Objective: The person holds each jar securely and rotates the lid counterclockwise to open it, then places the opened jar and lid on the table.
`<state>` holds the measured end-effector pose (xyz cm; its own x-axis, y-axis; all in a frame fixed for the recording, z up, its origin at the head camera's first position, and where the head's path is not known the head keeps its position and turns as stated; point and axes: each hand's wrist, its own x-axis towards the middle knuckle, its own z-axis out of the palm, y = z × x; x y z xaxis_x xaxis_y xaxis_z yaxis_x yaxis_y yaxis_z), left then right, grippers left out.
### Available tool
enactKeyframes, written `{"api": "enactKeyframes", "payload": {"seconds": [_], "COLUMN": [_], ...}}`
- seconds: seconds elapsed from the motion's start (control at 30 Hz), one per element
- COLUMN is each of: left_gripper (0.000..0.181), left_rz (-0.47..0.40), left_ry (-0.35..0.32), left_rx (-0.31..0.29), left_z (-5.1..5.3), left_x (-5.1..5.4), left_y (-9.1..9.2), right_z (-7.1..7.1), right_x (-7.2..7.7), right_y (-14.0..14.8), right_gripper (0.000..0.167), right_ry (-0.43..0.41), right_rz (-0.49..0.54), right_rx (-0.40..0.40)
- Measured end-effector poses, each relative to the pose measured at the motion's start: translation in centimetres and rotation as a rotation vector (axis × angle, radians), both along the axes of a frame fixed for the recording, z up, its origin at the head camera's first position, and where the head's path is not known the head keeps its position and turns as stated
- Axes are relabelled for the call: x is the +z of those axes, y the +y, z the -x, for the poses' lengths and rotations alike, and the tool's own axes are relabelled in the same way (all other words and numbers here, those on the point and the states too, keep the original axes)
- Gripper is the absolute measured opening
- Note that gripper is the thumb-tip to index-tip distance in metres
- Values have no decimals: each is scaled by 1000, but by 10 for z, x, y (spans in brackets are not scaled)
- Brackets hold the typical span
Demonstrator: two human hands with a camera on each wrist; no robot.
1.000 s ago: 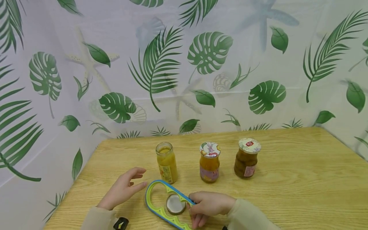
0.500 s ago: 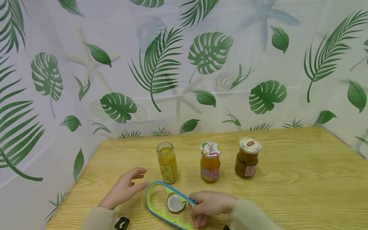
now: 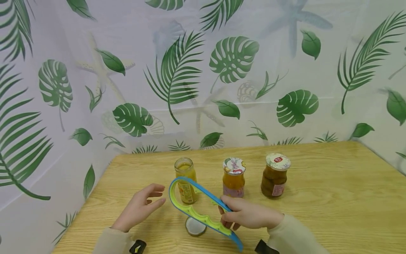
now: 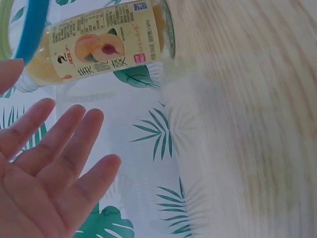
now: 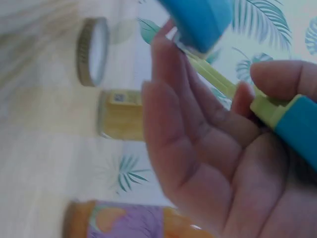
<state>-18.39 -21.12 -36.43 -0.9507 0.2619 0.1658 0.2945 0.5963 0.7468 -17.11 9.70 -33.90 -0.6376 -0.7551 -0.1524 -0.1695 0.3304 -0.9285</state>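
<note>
Aloft, the blue-and-green opener (image 3: 204, 219) slants near-side of the uncapped yellow jar (image 3: 186, 193), right hand (image 3: 245, 213) gripping its right end, probably best carried steady and clear, left hand (image 3: 141, 204) relaxed, fingers parted, holding nothing; gap to jar unclear, orange jar's (image 3: 233, 181) foot hidden.

3 jars on table (image 3: 333, 183), spaced apart approx. in a row, cloth (image 3: 196, 84) behind: L jar (image 3: 187, 191), mid jar (image 3: 234, 180), R jar (image 3: 273, 181). Lid (image 3: 195, 227) on table before L jar. Opener (image 3: 207, 221) in R hand (image 3: 246, 212), off table; its L end before L jar, lower edge over lid's rear rim in head view. R hand before mid jar. L hand (image 3: 141, 209) left of L jar, nr opener's L end.
</note>
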Motion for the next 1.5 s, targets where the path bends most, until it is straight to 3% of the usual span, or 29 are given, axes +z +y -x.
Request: {"api": "enactKeyframes", "payload": {"seconds": [0.3, 0.53, 0.77, 1.0, 1.33, 1.5], "left_gripper": [32, 29, 33, 41, 69, 74], "left_rz": [1, 9, -28, -104, -249, -254], "left_ry": [74, 114, 121, 69, -33, -19], "left_rx": [-103, -162, -216, -206, -86, -100], "left_z": [1, 5, 14, 21, 38, 43], "left_x": [11, 18, 19, 19, 17, 12], "left_y": [29, 58, 89, 125, 169, 181], "right_z": [-7, -10, -14, -19, -24, -23], "right_x": [25, 31, 34, 39, 46, 47], "right_y": [30, 54, 75, 92, 99, 98], "right_gripper": [12, 17, 15, 15, 19, 21], "right_ry": [37, 178, 289, 447, 521, 530], "right_rz": [143, 169, 192, 117, 154, 117], "right_rx": [-134, -295, -405, -531, -612, -661]}}
